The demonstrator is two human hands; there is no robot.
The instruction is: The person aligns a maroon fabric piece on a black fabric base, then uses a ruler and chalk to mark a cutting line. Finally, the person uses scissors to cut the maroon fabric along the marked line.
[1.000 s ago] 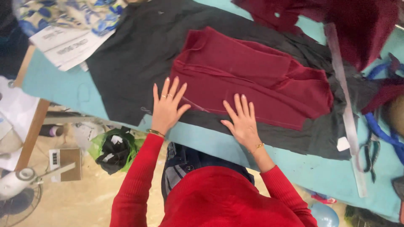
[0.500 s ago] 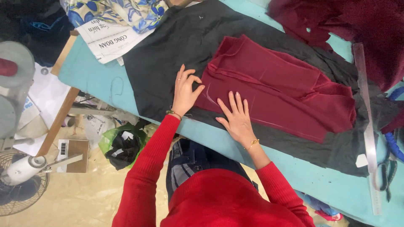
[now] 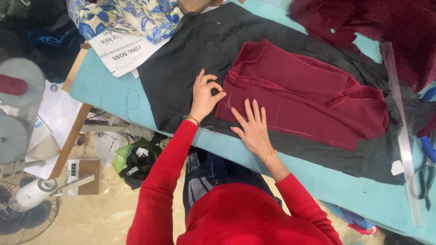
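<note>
While the folded dark red knit garment piece [image 3: 299, 97] lies on a dark grey cloth [image 3: 190, 59] over the turquoise table [image 3: 113, 97], its long axis runs from lower left to upper right. Left hand [image 3: 205, 93] curls its fingers at the piece's left edge, thumb and forefinger pinched; whether they grip fabric I cannot tell. Right hand [image 3: 254, 129] lies flat, fingers spread, on the lower left corner.

A maroon folded cloth [image 3: 304, 97] lies on a charcoal-grey fabric sheet [image 3: 190, 68], both over a turquoise table [image 3: 109, 97]. The person's sleeves [image 3: 165, 181] are bright red. At the far corner sits a cloth [image 3: 131, 16] patterned with blue and yellow leaves on white, beside white printed paper [image 3: 122, 54].
</note>
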